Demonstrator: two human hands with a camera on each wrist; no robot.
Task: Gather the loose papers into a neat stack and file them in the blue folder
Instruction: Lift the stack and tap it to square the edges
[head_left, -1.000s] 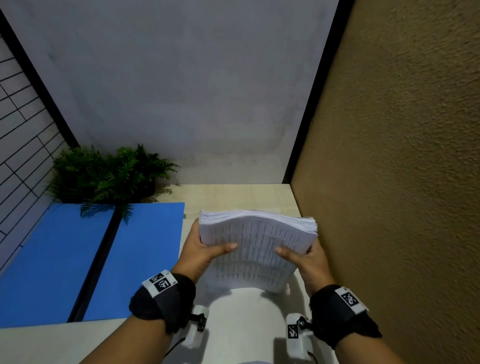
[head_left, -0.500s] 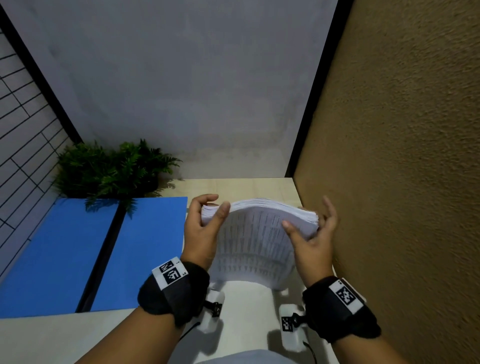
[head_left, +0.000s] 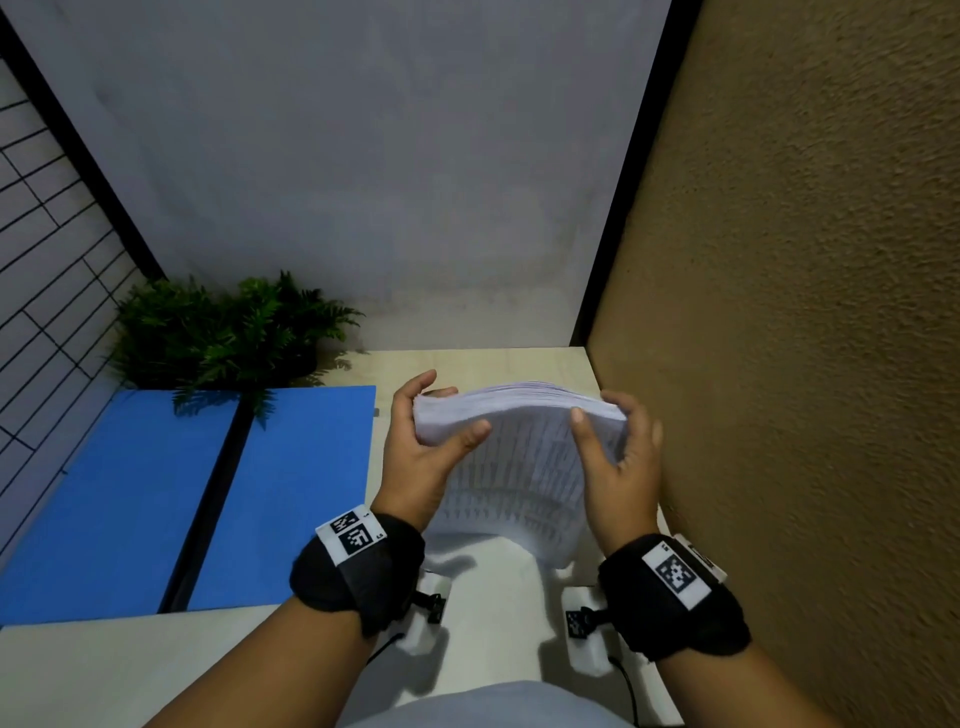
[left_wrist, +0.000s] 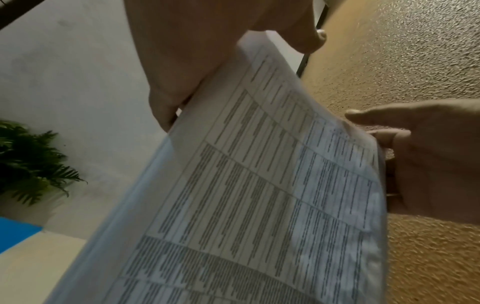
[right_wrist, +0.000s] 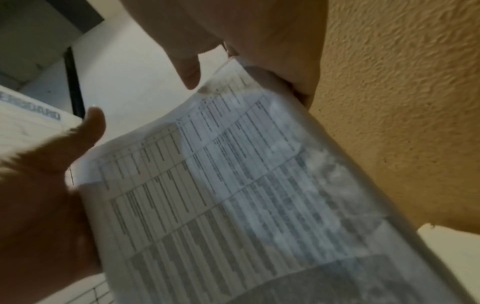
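Upright on its lower short edge, the stack of papers (head_left: 524, 467) is held above the table (head_left: 483, 364) near the right-hand wall (head_left: 805, 364), its long axis running from the table up and away from the person and its printed face turned toward them. The top edge is bowed into a slight arch. The left hand (head_left: 421, 457) is curled round the upper left corner, thumb on the front sheet and fingers behind; the right hand (head_left: 618, 467) grips the upper right corner in the same way.

Rows of printed tables on the front sheet (left_wrist: 259, 205) are shown clearly only in the wrist views, though the text is too blurred to read. From the right wrist, the left thumb (right_wrist: 93, 123) is seen pressed against the sheet's edge (right_wrist: 233, 185).

Only the head view takes in the blue folder (head_left: 156, 493), laid open and flat on the table to the left of the stack, apart from it; nothing is seen lying in it. A green plant (head_left: 223, 332) stands behind the folder, its fronds overhanging the far edge.
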